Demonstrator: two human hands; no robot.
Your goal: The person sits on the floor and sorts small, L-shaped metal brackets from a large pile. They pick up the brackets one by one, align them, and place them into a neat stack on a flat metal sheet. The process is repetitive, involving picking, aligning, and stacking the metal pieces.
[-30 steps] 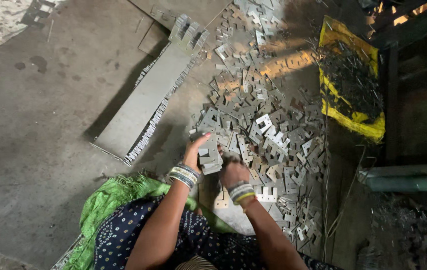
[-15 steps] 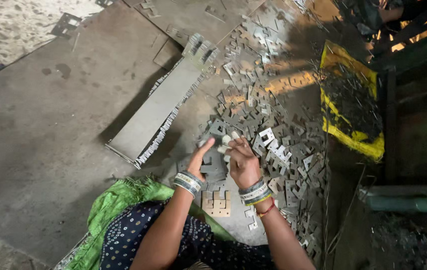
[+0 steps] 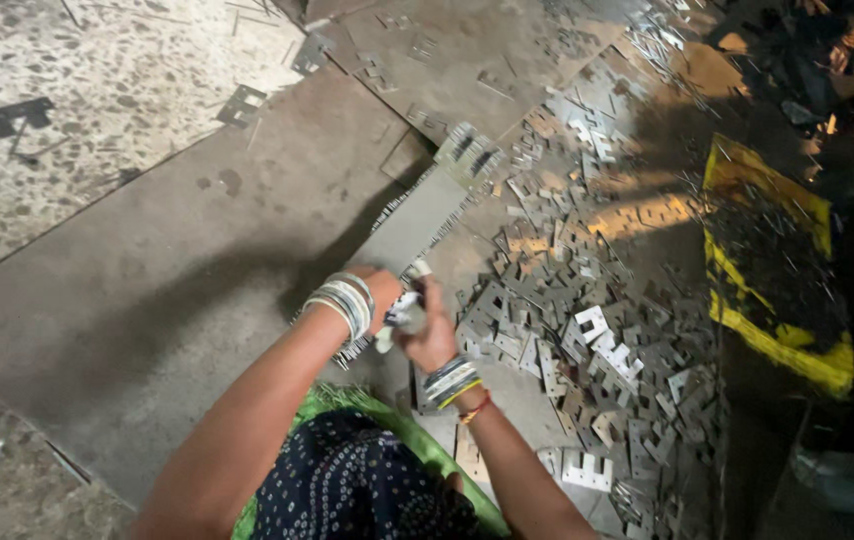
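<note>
My left hand (image 3: 379, 290) and my right hand (image 3: 431, 330) meet in front of me and together grip a small bunch of flat stamped metal plates (image 3: 405, 310). Both wrists wear several bangles. The hands hover at the near end of a long neat row of stacked plates (image 3: 417, 220) that runs away up the floor. To the right lies a wide loose heap of the same E-shaped metal plates (image 3: 587, 330), some of them pale and bright.
A large grey metal sheet (image 3: 167, 290) covers the floor on the left, with speckled stone floor (image 3: 97, 100) beyond. A yellow-edged tray of dark scrap (image 3: 772, 270) sits at right. Green cloth (image 3: 387, 420) lies over my lap.
Both hands have lifted from the loose heap and come together left, toward the long row, with plates gripped between them. The view has tilted and shifted.
</note>
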